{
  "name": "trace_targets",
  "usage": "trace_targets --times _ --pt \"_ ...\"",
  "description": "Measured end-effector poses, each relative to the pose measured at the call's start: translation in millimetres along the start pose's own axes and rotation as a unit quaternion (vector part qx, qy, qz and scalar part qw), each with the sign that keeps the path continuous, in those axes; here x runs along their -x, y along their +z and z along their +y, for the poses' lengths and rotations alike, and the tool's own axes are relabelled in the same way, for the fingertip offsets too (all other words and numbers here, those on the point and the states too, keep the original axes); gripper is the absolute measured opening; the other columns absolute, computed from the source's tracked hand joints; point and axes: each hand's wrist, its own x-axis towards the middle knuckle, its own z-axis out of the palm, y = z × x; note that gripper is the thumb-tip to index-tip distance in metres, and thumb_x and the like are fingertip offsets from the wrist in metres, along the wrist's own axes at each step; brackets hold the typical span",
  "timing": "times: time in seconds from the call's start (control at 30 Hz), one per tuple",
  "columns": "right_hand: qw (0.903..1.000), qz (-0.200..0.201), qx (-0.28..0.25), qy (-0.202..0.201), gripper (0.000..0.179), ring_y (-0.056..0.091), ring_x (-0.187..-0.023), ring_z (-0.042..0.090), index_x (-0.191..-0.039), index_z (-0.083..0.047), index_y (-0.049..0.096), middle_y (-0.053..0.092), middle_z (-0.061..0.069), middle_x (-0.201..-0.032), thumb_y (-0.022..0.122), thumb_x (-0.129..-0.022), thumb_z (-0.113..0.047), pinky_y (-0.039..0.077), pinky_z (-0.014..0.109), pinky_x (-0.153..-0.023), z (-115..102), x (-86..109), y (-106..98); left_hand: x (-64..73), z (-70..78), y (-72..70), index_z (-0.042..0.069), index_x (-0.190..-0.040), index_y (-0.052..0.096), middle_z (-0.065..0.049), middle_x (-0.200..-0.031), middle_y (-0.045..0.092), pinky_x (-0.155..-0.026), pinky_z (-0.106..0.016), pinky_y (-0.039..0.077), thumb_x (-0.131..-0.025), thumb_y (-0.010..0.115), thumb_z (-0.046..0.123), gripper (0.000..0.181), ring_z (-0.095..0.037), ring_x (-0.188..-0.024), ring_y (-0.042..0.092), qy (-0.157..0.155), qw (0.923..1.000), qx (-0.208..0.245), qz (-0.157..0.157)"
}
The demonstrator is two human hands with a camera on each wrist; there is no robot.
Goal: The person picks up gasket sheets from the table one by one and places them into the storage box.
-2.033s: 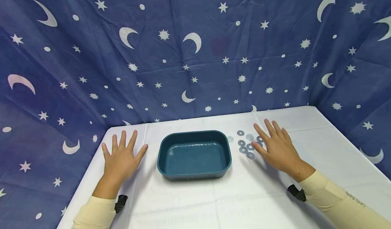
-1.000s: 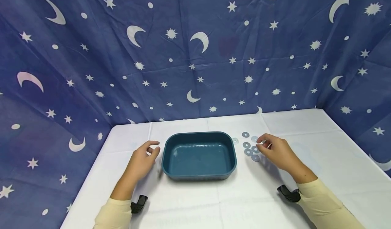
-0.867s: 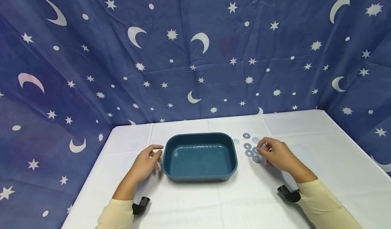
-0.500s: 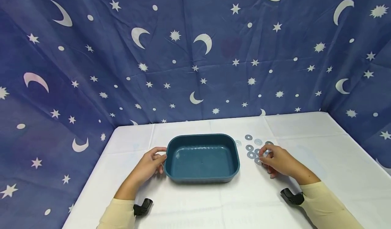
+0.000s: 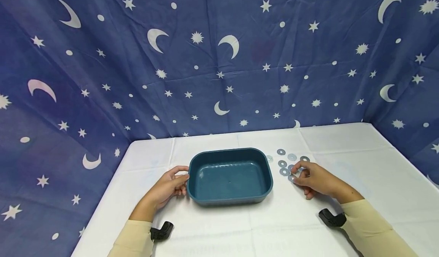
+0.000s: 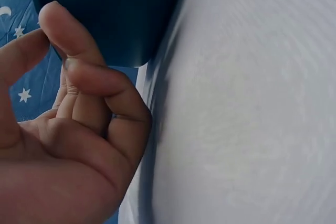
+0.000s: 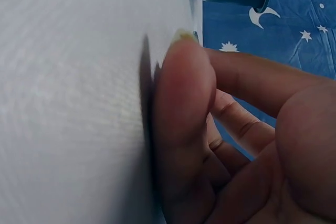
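At the far left, note the dark-blue curtain (image 5: 113,43), printed with white moons and stars; it encloses the far edge and both sides of the white tablecloth (image 5: 274,222). Your left sleeve (image 5: 132,240) is cream, and a black left wrist device (image 5: 162,231) projects from its cuff.

Your left hand (image 5: 167,187) is at the left wall of the teal rectangular tub (image 5: 229,202). Its index finger and thumb reach the wall; the other fingers are bent beneath. You cannot tell whether they grip the rim. The tub sits upright between your hands, its interior facing up.

Right of the tub lies a loose group of flat metal washers. The pale washer (image 5: 269,158) is nearest the tub's right wall. Your right hand (image 5: 317,180) overlaps the near-right side of the group and partly hides some pieces. Its index finger and thumb are bent toward each other at the nearest washer (image 5: 291,178); you cannot tell whether it is pinched. The remaining fingers are curled. A black right wrist device (image 5: 332,218) projects beside the cream right sleeve (image 5: 374,226).
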Motion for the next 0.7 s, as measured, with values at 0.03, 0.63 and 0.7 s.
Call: trace_targets --times 0.03,0.63,0.7 --pt "1.0 -0.001 0.002 0.0 0.032 0.057 -0.052 0.017 -0.121 -0.001 0.053 0.054 0.009 -0.076 0.067 -0.094 -0.01 0.058 0.037 -0.05 -0.7 0.2 0.0 -0.2 -1.6 -0.7 0.0 -0.141 0.038 0.006 -0.077 0.063 -0.057 -0.019 0.047 -0.102 0.057 0.023 0.05 -0.007 -0.06 0.057 0.002 1.0 0.007 -0.003" --pt "0.9978 0.017 0.064 -0.007 0.028 0.053 -0.049 0.017 -0.114 -0.002 0.055 0.049 0.006 -0.07 0.07 -0.091 -0.006 0.055 0.033 -0.046 -5.2 0.6 5.7 -1.8 -12.5 -3.3 0.008 -0.134 0.047 0.007 -0.083 0.065 -0.053 -0.016 0.045 -0.099 0.063 0.022 0.04 -0.006 -0.066 0.058 -0.008 0.9969 0.078 0.008" --pt "0.9974 0.019 0.07 -0.003 0.028 0.053 -0.049 0.017 -0.115 -0.002 0.055 0.049 0.006 -0.07 0.07 -0.091 -0.006 0.055 0.033 -0.046 -6.2 0.1 6.0 -1.5 -13.0 -3.0 0.008 -0.133 0.047 0.007 -0.081 0.063 -0.053 -0.016 0.044 -0.099 0.063 0.021 0.04 -0.006 -0.066 0.058 -0.009 0.9967 0.08 0.011"
